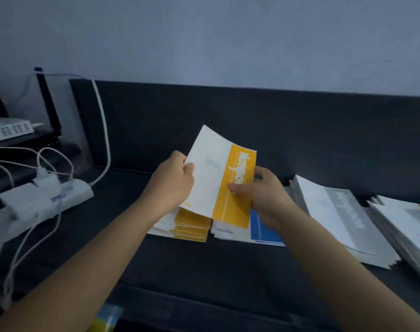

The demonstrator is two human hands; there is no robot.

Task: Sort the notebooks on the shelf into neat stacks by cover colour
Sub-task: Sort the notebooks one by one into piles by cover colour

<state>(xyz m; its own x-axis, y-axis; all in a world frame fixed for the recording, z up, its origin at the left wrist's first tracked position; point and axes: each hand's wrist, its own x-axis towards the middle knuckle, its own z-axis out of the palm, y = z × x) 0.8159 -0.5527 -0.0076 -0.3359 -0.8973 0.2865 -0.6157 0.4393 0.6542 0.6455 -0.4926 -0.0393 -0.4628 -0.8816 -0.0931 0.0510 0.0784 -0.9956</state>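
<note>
Yellow-banded notebook (222, 178) is held in the air, just above the yellow stack (192, 227). Left hand (173, 180) has its fingers clamped on the white edge at 9 o'clock; right hand (266, 192) pinches the yellow band at 3 o'clock.

I judge the sort well along. The blue stack (264, 230) sits just beside the yellow one at its 3 o'clock, with the grey stack (343, 219) further right.

Left to do — the pile (405, 226) at the frame's 4 o'clock edge, with a yellow corner showing, looks unsorted.

Dark shelf (204, 264), dark back panel (300, 121), pale wall (228, 39). Power strip (60, 195) and white cables (103, 130) at 9 o'clock.
</note>
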